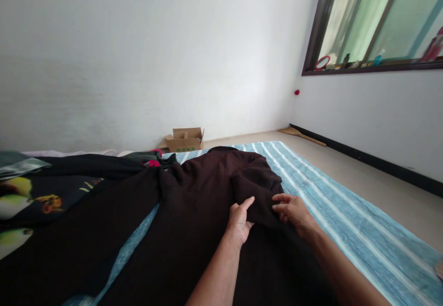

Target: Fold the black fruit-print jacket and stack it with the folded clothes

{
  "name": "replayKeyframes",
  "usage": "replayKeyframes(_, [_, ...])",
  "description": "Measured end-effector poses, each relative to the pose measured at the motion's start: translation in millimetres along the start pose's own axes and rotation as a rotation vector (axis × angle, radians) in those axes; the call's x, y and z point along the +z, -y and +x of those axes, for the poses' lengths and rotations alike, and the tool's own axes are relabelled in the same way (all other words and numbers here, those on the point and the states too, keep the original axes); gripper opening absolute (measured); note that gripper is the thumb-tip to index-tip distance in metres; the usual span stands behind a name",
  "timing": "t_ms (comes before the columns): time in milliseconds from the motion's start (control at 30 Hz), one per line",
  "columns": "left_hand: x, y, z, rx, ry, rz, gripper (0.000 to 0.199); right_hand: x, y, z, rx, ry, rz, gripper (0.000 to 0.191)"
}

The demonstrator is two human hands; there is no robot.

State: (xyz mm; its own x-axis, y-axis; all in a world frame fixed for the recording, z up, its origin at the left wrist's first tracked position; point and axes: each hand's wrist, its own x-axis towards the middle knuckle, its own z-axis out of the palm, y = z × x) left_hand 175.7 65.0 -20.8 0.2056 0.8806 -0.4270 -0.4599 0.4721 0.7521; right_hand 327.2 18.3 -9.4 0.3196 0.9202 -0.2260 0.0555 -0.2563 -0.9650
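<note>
A dark brown long-sleeved garment lies spread out on a blue-and-white striped bed cover, its collar end pointing away from me. One sleeve stretches out to the left; the right sleeve is folded in over the body. My left hand grips the folded sleeve, thumb on top and the other fingers partly hidden by cloth. On the sleeve's outer side, my right hand has its curled fingers closed on the fabric. The two hands are a short way apart.
Other clothes, including a dark printed piece, lie on the left. An opened cardboard box stands by the wall. A window ledge at upper right holds small bottles and a red-rimmed mirror. Straw-coloured broom lies on the floor.
</note>
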Motion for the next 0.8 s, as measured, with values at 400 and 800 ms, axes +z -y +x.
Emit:
replayKeyframes(400, [1.4,-1,1,0.028,-0.013,0.061,0.017,-55,-8,-49,-0.02,-0.228,-1.119,0.026])
replayKeyframes(800, [42.8,-26,0,0.286,-0.041,0.425,0.016,-80,-24,-51,0.125,0.02,-1.034,0.011])
